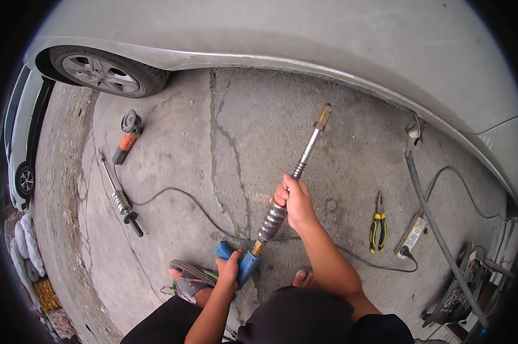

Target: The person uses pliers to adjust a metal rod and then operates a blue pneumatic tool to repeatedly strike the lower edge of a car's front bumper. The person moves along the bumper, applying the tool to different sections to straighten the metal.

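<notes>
A long slide hammer dent puller point(310, 146) slants across the middle, its brass-coloured tip pointing away from me toward the car. My left hand point(229, 266) is closed around its blue pistol-shaped handle point(248, 268), low in front of my body. My right hand point(295, 200) wraps the shaft at the upper end of the ribbed metal weight point(271, 223), just below a small spring. The tip is apart from the car body point(305, 34). Thin coloured wires show by my left foot, below the handle.
An orange and black angle grinder point(127, 137) and a second slide hammer point(120, 200) lie on the concrete at left. Yellow-black pliers point(378, 230) and a power strip point(411, 235) lie at right, beside a thick cable point(434, 223). A black cord point(196, 200) crosses the floor.
</notes>
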A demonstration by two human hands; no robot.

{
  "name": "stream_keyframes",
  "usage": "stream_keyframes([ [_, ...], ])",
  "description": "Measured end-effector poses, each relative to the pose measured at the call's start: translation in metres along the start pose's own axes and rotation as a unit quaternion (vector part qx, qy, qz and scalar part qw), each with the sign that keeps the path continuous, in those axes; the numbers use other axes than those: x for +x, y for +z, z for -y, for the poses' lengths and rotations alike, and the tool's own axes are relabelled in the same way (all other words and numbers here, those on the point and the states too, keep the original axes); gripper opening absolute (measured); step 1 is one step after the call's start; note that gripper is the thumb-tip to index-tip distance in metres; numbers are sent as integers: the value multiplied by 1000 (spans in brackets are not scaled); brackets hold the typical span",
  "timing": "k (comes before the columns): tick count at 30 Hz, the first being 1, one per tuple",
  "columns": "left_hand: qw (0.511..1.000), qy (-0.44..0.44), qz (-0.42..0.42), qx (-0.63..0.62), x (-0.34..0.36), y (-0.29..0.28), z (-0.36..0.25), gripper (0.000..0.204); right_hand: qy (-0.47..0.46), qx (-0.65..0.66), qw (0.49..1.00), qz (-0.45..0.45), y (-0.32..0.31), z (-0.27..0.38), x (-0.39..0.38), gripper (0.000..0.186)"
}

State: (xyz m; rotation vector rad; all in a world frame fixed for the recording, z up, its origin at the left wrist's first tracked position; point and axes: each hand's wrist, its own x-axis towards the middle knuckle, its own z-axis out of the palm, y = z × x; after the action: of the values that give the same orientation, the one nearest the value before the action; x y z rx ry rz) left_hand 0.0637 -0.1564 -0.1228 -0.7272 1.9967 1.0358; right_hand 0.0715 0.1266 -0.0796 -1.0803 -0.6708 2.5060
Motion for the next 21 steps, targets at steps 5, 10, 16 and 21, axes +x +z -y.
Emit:
stream_keyframes([
  [5, 1000, -4, -19, 5, -8, 12, -27, 71, -25, -26, 999, 25, -5, 17, 6, 28],
  [10, 999, 14, -36, 24, 0, 10, -28, 73, -43, -31, 998, 30, -7, 21, 2, 27],
  [16, 999, 3, -25, 40, -5, 12, -32, 74, -34, -52, 997, 34, 4, 24, 8, 26],
  [21, 999, -3, -4, 53, -3, 10, -38, 75, -39, -43, 997, 55, 14, 30, 14, 19],
])
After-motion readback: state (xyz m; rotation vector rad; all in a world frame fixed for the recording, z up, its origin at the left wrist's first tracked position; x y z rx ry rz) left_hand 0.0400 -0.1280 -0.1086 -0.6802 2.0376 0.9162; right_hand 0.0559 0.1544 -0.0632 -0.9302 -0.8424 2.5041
